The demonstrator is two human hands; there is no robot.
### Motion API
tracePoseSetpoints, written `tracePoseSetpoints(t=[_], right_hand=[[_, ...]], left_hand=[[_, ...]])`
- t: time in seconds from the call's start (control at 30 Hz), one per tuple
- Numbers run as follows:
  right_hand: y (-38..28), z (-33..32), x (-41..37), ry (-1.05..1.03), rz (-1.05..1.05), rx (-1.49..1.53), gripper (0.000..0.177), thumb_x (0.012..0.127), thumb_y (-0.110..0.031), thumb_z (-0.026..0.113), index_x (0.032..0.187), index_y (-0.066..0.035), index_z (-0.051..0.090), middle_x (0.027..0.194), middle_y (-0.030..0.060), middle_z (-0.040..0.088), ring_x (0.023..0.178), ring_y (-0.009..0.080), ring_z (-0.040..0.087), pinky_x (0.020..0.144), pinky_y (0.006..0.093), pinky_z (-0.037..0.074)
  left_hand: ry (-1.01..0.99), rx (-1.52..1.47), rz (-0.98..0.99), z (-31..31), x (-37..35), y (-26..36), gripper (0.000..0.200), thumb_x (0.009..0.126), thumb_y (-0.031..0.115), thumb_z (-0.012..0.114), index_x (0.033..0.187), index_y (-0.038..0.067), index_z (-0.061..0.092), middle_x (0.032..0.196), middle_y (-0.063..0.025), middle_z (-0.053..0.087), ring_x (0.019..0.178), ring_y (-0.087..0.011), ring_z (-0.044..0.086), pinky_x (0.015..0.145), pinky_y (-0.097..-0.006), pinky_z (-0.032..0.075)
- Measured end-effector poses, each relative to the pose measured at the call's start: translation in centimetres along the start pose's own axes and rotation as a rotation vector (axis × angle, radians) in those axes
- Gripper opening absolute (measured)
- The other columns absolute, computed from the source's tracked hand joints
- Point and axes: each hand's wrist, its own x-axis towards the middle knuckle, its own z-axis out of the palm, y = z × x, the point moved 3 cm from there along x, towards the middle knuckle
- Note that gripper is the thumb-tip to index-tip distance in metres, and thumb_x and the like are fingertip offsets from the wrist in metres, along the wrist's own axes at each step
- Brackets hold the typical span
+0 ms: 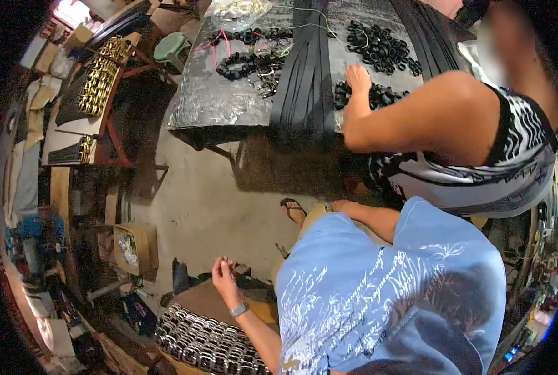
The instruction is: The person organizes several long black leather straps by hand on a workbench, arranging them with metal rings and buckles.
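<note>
My left hand (pixel 224 275), with a watch (pixel 239 309) on its wrist, is raised with loosely bent fingers, and nothing shows in it. Below it, a row of belts with silver buckles (pixel 210 340) lies packed on a stand beside a brown cardboard surface (pixel 213 300). My right hand (pixel 343 205) rests by my knee, its fingers mostly hidden. My blue shirt (pixel 385 287) fills the lower middle.
A co-worker's hand (pixel 358 80) reaches over black rings (pixel 379 47) on a metal table (pixel 194 94), where black straps (pixel 304 75) hang over the edge. Gold-buckled belts (pixel 101 78) lie on a left bench. A green stool (pixel 171 49) and open carton (pixel 135 250) stand nearby.
</note>
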Motion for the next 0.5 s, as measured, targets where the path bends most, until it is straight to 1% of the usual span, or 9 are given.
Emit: tracePoseSetpoints(t=[0.07,0.13,0.17,0.27,0.3,0.37,0.4,0.43,0.5], right_hand=[[-1.3,-1.7,1.5,-0.016,-0.003,-0.032,0.044,0.083,-0.034,0.06,0.113,-0.003,0.069,0.117,0.0224,0.067,0.112,0.0395,0.062,0.092,0.0478,0.051],[-2.6,-2.9,2.3,0.025,0.128,-0.013,0.041,0.081,-0.03,0.061,0.111,-0.004,0.07,0.116,0.0212,0.068,0.112,0.0389,0.063,0.091,0.0472,0.051],[-3.1,-3.5,2.6,0.049,0.195,0.001,0.04,0.08,-0.029,0.062,0.11,-0.004,0.07,0.115,0.0206,0.068,0.112,0.0385,0.063,0.091,0.0469,0.051],[-2.8,-3.4,3.3,0.089,-0.028,-0.106,0.04,0.08,-0.025,0.061,0.115,-0.007,0.068,0.114,0.0188,0.068,0.109,0.0384,0.064,0.09,0.0476,0.052],[-3.5,-3.8,2.4,0.12,0.089,-0.027,0.039,0.08,-0.025,0.061,0.115,-0.008,0.067,0.114,0.0187,0.068,0.108,0.0385,0.064,0.09,0.0482,0.051],[-7.9,-7.6,0.5,0.194,0.297,0.131,0.039,0.082,-0.024,0.06,0.117,-0.009,0.066,0.114,0.0185,0.068,0.107,0.0389,0.064,0.091,0.0494,0.051],[-8.6,-8.2,1.0,0.257,0.322,0.234,0.038,0.082,-0.023,0.06,0.117,-0.008,0.066,0.116,0.0181,0.067,0.108,0.0387,0.063,0.091,0.0496,0.05],[-9.4,-8.7,1.4,0.311,0.341,0.336,0.038,0.082,-0.023,0.06,0.116,-0.007,0.066,0.117,0.0178,0.066,0.108,0.0386,0.063,0.091,0.0498,0.05],[-11.7,-11.0,1.3,0.438,0.345,0.457,0.034,0.085,-0.024,0.06,0.114,-0.006,0.066,0.12,0.0167,0.064,0.113,0.0375,0.06,0.092,0.0491,0.049]], left_hand=[[0.004,-0.018,-0.014,-0.2,2.5,-0.5,0.033,0.1,0.022,0.058,0.126,0.001,0.059,0.123,-0.0099,0.066,0.097,-0.0148,0.065,0.073,-0.0261,0.05],[0.003,-0.052,-0.037,1.1,4.3,0.3,0.033,0.1,0.022,0.059,0.126,0.001,0.058,0.123,-0.01,0.066,0.098,-0.0146,0.064,0.074,-0.026,0.05],[-0.046,-0.031,-0.068,1.2,5.8,0.3,0.033,0.1,0.021,0.059,0.126,0.001,0.058,0.123,-0.0099,0.066,0.097,-0.0142,0.064,0.076,-0.0262,0.049],[-0.197,0.063,-0.044,1.3,9.9,1.4,0.034,0.099,0.021,0.06,0.127,0.002,0.058,0.117,-0.0078,0.067,0.096,-0.0138,0.063,0.076,-0.0261,0.049],[-0.207,0.038,-0.07,1.6,11.3,2.3,0.035,0.099,0.02,0.06,0.129,0.001,0.057,0.112,-0.0058,0.066,0.096,-0.0141,0.063,0.075,-0.0262,0.048],[-0.286,0.086,-0.057,1.1,15.6,3.4,0.037,0.099,0.02,0.06,0.129,0.001,0.056,0.112,-0.0052,0.065,0.098,-0.0142,0.062,0.076,-0.0262,0.049],[-0.315,0.12,-0.045,0.3,17.8,4.4,0.037,0.098,0.021,0.061,0.13,0.001,0.056,0.112,-0.0049,0.065,0.099,-0.0143,0.062,0.076,-0.0262,0.049],[-0.348,0.141,-0.048,0.2,19.1,7.0,0.039,0.098,0.021,0.062,0.13,0.0,0.056,0.115,-0.0066,0.064,0.1,-0.0152,0.062,0.08,-0.0284,0.051],[-0.362,0.256,0.047,-1.6,23.4,9.8,0.039,0.098,0.02,0.062,0.129,-0.001,0.056,0.115,-0.0084,0.064,0.1,-0.016,0.062,0.084,-0.0303,0.051]])
